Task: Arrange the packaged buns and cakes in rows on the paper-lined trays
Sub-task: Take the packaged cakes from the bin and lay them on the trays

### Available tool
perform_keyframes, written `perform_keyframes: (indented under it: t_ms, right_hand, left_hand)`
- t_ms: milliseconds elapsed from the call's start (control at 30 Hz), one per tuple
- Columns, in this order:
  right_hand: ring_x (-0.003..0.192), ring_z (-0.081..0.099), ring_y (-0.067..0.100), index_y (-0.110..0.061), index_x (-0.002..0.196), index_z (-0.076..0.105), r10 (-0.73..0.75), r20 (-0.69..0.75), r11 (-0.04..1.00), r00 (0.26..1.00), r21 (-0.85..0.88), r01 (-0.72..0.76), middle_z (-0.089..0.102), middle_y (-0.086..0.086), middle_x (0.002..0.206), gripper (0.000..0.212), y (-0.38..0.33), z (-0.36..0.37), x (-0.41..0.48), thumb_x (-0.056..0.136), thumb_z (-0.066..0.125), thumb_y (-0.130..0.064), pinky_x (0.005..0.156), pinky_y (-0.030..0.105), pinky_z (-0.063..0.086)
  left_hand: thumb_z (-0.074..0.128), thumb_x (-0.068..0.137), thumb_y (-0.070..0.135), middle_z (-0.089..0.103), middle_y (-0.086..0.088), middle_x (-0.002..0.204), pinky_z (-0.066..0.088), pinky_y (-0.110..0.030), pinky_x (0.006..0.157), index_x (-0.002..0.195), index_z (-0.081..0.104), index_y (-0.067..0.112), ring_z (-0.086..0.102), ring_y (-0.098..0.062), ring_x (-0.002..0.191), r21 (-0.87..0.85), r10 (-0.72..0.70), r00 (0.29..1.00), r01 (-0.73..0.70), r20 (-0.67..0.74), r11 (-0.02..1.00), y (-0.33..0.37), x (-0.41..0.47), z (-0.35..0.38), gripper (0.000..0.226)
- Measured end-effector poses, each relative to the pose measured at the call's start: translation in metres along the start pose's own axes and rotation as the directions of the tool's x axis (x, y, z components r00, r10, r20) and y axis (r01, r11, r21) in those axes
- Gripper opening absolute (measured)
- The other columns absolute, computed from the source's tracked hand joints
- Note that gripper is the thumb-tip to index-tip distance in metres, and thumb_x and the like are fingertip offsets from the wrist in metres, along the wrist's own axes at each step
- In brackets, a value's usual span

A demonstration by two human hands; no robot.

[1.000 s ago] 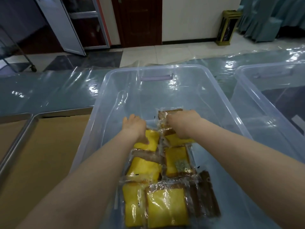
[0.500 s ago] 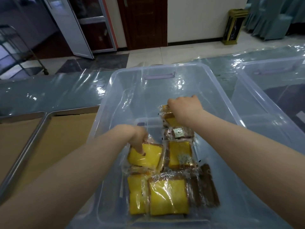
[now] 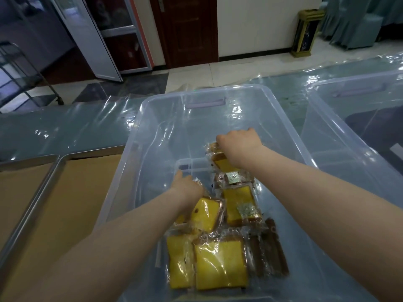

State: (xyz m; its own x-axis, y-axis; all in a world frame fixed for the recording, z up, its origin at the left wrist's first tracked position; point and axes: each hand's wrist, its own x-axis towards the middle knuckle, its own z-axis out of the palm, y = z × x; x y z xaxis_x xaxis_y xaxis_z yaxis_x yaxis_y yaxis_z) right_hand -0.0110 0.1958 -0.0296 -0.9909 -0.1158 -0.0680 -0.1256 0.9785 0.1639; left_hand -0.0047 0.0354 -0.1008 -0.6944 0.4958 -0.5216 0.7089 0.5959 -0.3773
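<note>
Left hand (image 3: 186,188) is curled round a tilted wrapped yellow cake slice (image 3: 207,213) in the clear bin (image 3: 133,149). Right hand (image 3: 238,144) is closed on the far wrapped slice (image 3: 222,163). Paper-lined tray (image 3: 65,203) lies left of the bin, nearer the left hand, so leftward transfer over the wall is expected.

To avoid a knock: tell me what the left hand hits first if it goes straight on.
Probably the wrapped cake that the right hand grips, ahead of the left hand along its forearm line; depth is unclear, so it may pass it and hit the clear bin.
</note>
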Motion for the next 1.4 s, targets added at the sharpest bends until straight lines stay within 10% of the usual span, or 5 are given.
perform_keyframes:
  t_ms: [433,700,1067,1400]
  right_hand:
    - [0.093,0.053,0.031,-0.014,0.102,0.042,0.075,-0.104,0.992,0.992,0.11,-0.063,0.046,0.005,0.089,0.028,0.006,-0.015,-0.003,0.079,0.057,-0.015,0.07,0.038,0.035]
    - [0.063,0.051,0.017,-0.016,0.077,0.044,0.199,0.27,0.89,0.942,0.352,-0.289,0.052,0.002,0.077,0.032,0.014,-0.012,-0.004,0.068,0.073,-0.026,0.046,0.024,0.035]
    - [0.123,0.047,0.033,-0.018,0.14,0.037,-0.088,0.678,0.984,0.73,0.174,-0.043,0.045,0.006,0.139,0.103,-0.018,0.04,-0.01,0.055,0.086,-0.05,0.098,0.045,0.046]
    - [0.114,0.053,0.03,-0.015,0.134,0.048,-0.151,0.686,0.988,0.711,0.092,0.121,0.051,0.007,0.133,0.08,-0.032,0.029,-0.021,0.07,0.075,-0.055,0.092,0.041,0.049]
  left_hand:
    - [0.061,0.079,0.003,0.046,-0.013,0.113,0.033,-0.033,0.068,0.109,0.043,0.009,0.05,-0.031,0.102,-0.309,-0.425,0.815,0.318,-0.395,0.896,-0.039,-0.047,-0.051,0.035]
    - [0.06,0.083,0.01,0.057,-0.013,0.111,0.035,-0.035,0.067,0.111,0.046,0.01,0.051,-0.033,0.104,-0.561,-0.563,0.748,0.314,-0.351,0.766,-0.062,-0.042,-0.044,0.031]
    - [0.062,0.08,0.014,0.06,-0.009,0.106,0.034,-0.032,0.066,0.106,0.051,0.016,0.053,-0.03,0.103,-0.558,-0.541,0.771,0.301,-0.335,0.774,-0.059,-0.031,-0.038,0.028]
    - [0.062,0.081,0.016,0.06,-0.009,0.106,0.035,-0.032,0.067,0.106,0.052,0.016,0.053,-0.03,0.104,-0.568,-0.532,0.776,0.283,-0.338,0.773,-0.059,-0.031,-0.043,0.028]
